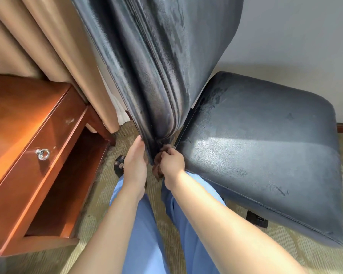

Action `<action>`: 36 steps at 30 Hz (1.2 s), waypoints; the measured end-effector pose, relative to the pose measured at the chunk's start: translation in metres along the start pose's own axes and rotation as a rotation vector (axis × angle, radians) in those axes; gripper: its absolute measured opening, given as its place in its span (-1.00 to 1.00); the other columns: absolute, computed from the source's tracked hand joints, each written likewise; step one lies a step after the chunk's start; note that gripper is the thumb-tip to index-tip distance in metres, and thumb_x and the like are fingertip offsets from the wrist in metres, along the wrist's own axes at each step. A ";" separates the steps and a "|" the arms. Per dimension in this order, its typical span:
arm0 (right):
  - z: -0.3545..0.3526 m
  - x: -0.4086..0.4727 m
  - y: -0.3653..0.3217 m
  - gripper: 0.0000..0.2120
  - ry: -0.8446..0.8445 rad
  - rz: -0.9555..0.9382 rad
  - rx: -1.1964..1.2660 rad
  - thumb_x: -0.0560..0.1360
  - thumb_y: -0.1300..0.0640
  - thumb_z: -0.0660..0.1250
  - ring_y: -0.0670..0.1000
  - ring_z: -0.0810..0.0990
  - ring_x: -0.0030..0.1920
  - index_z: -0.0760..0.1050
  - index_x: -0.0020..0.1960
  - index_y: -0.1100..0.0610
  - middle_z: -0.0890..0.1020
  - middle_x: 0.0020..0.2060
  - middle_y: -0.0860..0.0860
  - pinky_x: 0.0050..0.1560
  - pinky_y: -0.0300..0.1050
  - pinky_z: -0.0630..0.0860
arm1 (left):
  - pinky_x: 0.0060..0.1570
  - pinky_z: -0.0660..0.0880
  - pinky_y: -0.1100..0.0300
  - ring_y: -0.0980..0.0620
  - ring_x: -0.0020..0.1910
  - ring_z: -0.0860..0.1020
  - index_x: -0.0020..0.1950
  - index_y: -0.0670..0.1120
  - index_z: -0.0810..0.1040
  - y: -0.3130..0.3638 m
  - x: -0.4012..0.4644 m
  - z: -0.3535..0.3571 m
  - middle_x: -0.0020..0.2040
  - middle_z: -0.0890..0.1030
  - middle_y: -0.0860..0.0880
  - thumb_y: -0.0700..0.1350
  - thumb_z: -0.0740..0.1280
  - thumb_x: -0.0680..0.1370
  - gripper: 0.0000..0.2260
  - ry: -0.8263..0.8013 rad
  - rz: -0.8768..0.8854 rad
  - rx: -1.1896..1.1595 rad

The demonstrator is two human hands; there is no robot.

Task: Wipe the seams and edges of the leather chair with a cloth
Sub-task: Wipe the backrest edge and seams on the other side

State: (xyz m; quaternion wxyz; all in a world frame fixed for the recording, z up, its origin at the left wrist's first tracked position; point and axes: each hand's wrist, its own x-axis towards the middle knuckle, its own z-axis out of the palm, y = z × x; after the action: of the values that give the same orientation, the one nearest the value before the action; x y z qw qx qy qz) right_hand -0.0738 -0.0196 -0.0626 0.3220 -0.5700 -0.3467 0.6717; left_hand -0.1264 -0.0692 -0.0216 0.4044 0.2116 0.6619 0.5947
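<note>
Leather chair (255,151) | right hand (171,163) grips brown cloth (157,171) at backrest base | left hand (135,161) flat, fingers straight

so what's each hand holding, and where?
Right hand grips the bunched brown cloth at its upper end, against the chair backrest bottom edge. Left hand touches that edge, fingers straight.

A dark blue-grey leather chair (255,147), backrest upright at centre, seat to the right; a brown cloth (158,171) bunched against the backrest's bottom edge.
</note>
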 end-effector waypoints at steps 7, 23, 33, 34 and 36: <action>0.017 -0.019 0.017 -0.77 0.036 -0.471 -0.140 0.40 0.19 0.08 0.08 0.52 -0.02 0.51 -0.13 0.04 0.57 -0.10 0.06 0.05 -0.01 0.45 | 0.02 0.43 0.20 0.09 0.12 0.56 0.15 -0.06 0.61 0.008 -0.003 -0.003 0.12 0.65 -0.06 -0.14 0.11 0.63 -0.71 -0.083 0.024 -0.071; 0.012 0.005 0.008 -0.76 -0.017 0.295 0.102 0.63 0.25 0.01 -0.09 0.43 -0.70 0.38 -0.15 0.16 0.50 -0.50 0.05 -0.68 -0.36 0.33 | -0.30 0.50 0.47 0.36 -0.15 0.62 0.08 0.02 0.62 0.008 0.002 -0.007 -0.11 0.70 0.19 -0.09 0.18 0.65 -0.79 -0.043 -0.043 -0.126; 0.027 -0.033 0.018 -0.48 -0.079 -0.173 0.139 0.49 0.24 0.08 -0.06 0.46 0.29 0.33 0.41 -0.06 0.47 0.31 -0.04 0.35 -0.02 0.38 | 0.10 0.51 0.26 0.20 0.03 0.64 0.06 -0.01 0.64 0.015 -0.008 -0.012 0.01 0.70 0.06 -0.10 0.11 0.65 -0.71 -0.114 -0.082 -0.122; 0.026 -0.035 0.017 -0.49 -0.090 -0.181 0.131 0.53 0.28 0.07 -0.07 0.43 0.31 0.31 0.43 -0.05 0.45 0.33 -0.05 0.37 -0.02 0.36 | 0.08 0.51 0.28 0.24 0.00 0.64 0.07 0.01 0.63 0.016 -0.008 -0.012 0.00 0.70 0.09 -0.09 0.11 0.66 -0.72 -0.116 -0.087 -0.123; 0.026 -0.036 0.014 -0.51 -0.104 -0.199 0.099 0.55 0.29 0.07 -0.07 0.41 0.32 0.30 0.44 -0.03 0.44 0.32 -0.06 0.39 -0.03 0.32 | 0.06 0.50 0.32 0.29 -0.02 0.63 0.08 0.03 0.62 0.017 -0.009 -0.014 -0.02 0.70 0.12 -0.08 0.10 0.66 -0.72 -0.114 -0.095 -0.116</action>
State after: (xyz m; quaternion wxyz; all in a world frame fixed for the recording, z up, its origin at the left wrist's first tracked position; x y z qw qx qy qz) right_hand -0.0946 -0.0596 -0.0517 0.3965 -0.4808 -0.3843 0.6811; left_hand -0.1355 -0.0805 -0.0030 0.4807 0.1895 0.6116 0.5992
